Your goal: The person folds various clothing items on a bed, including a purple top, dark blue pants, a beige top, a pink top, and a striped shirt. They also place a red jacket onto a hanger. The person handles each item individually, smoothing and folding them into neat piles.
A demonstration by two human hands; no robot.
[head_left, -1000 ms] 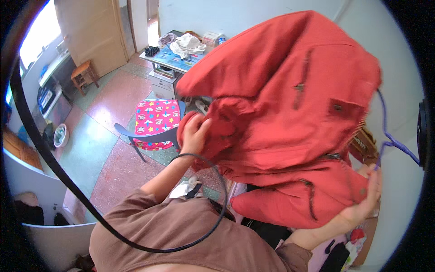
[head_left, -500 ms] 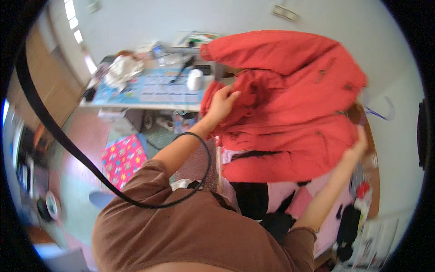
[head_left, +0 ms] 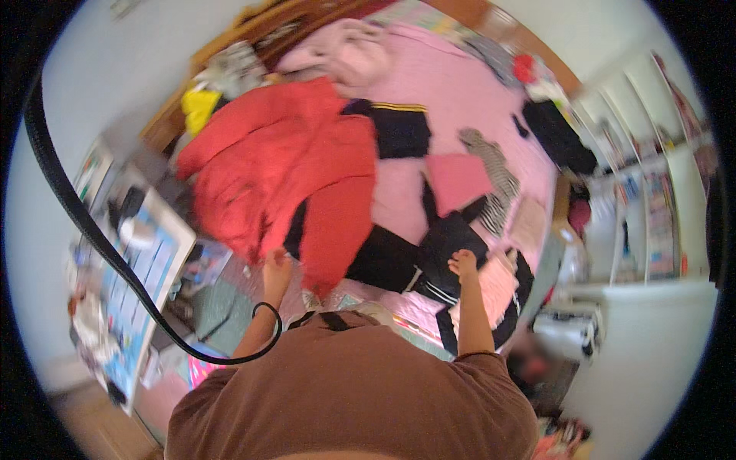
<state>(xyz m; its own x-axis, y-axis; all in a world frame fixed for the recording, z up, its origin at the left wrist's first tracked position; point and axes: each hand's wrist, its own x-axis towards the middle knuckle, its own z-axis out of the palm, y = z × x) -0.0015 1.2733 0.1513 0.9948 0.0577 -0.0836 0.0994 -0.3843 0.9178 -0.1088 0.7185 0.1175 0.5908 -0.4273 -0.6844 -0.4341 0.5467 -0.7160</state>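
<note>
The red coat (head_left: 268, 153) lies spread and rumpled on the left part of a bed with a pink sheet (head_left: 437, 69). My left hand (head_left: 277, 272) is at the coat's near lower edge, beside a loose sleeve (head_left: 337, 238); blur hides whether its fingers grip the cloth. My right hand (head_left: 462, 264) hovers over or touches a folded black garment (head_left: 452, 241), fingers loosely apart and holding nothing. Just beyond it lie a pink folded cloth (head_left: 458, 180) and a striped garment (head_left: 498, 184). A pale pink garment (head_left: 491, 287) is beside my right forearm.
A cluttered desk (head_left: 157, 261) stands at the left. Black clothes with yellow stripes (head_left: 399, 126) and a pink bundle (head_left: 345, 50) lie farther up the bed. White shelves (head_left: 632, 199) line the right side. A black cable (head_left: 100, 230) hangs across the left of the view.
The red coat, held up in both hands before, now rests on the bed. Its hanger is out of sight. My right hand has let go, and the view has turned right.
</note>
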